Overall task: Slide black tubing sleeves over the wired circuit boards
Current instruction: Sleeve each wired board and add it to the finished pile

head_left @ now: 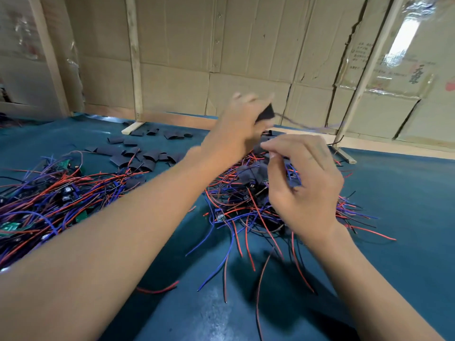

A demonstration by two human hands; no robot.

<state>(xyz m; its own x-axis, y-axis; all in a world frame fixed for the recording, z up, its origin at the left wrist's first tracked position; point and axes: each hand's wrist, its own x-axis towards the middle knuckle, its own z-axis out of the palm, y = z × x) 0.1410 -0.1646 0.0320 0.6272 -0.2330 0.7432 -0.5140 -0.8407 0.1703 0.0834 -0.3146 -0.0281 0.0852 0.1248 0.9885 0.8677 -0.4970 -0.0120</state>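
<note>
Our left hand (236, 129) pinches a black sleeve (266, 113), wires trailing out its right side. Our right hand (302, 183) curls just below, holding nothing we can see.

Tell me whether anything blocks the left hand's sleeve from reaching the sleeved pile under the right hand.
Nothing visible does: the left hand holds the black sleeve in open air above the pile; the right hand hovers beside.

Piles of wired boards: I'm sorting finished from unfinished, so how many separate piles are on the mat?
2. One pile lies at the left with bare green boards; the other pile lies in the middle, partly hidden behind the right hand. More may be out of view.
</note>
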